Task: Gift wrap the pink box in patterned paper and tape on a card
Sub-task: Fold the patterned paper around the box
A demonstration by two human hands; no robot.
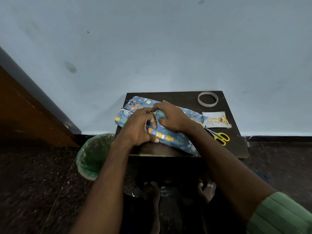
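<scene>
A small dark table (182, 97) against a wall; the paper-wrapped box (170, 134) lies diagonally, left hand (140, 127) and right hand (170, 116) pinching its top seam; the card (217, 119) lies right of them.

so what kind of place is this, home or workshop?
Probably a room at home, not a workshop: a small dark table against a plain painted wall, a wooden door at left, and a bin with a green liner on a speckled floor.
</scene>
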